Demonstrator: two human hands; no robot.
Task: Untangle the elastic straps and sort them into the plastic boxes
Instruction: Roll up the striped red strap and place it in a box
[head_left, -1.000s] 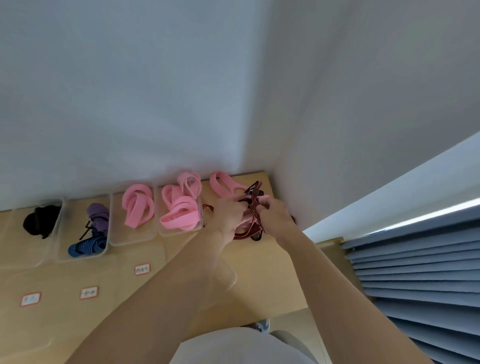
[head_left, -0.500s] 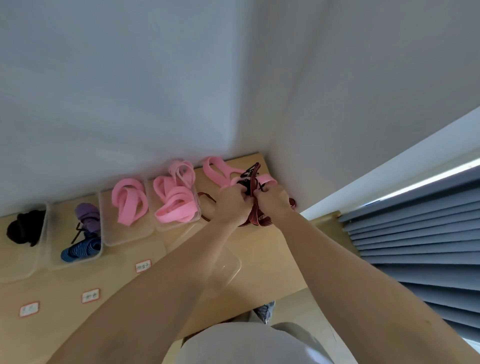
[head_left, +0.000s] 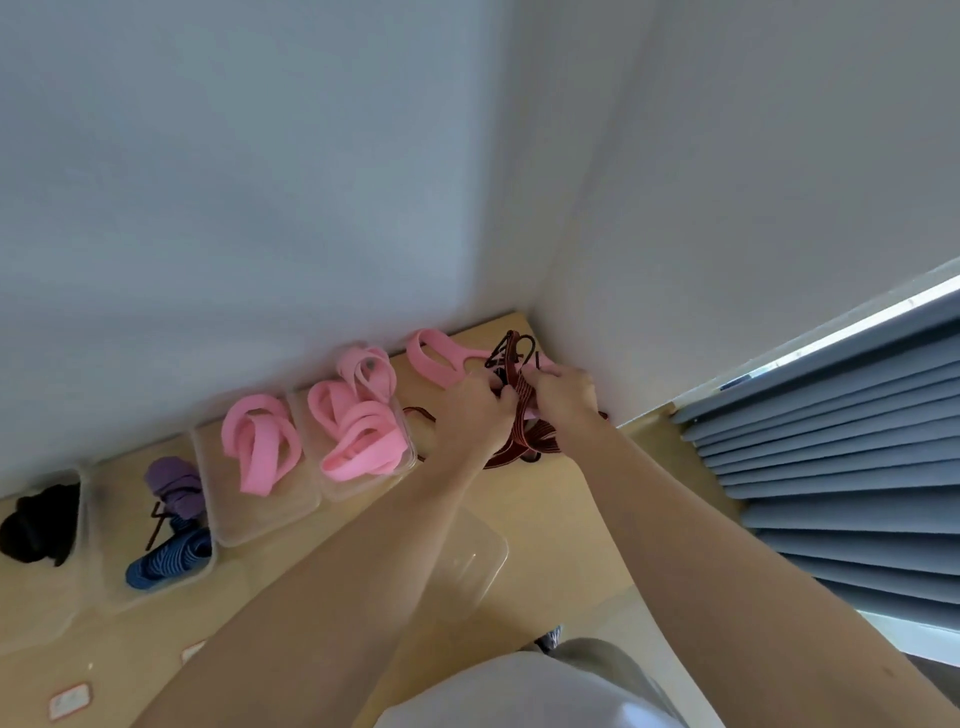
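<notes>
I find both hands meeting right of the frame's centre, in the table's (head_left: 561, 519) far corner. The left hand (head_left: 470, 415) and right hand (head_left: 563, 397) each keep a tight grip, fingers curled, on the tangled red-and-black strap (head_left: 530, 439). A loose pink strap (head_left: 434, 356) lies just behind them. A row of clear boxes (head_left: 249, 538) runs toward the lower left, two holding pink straps. Another clear box (head_left: 483, 551) sits under the left forearm.
</notes>
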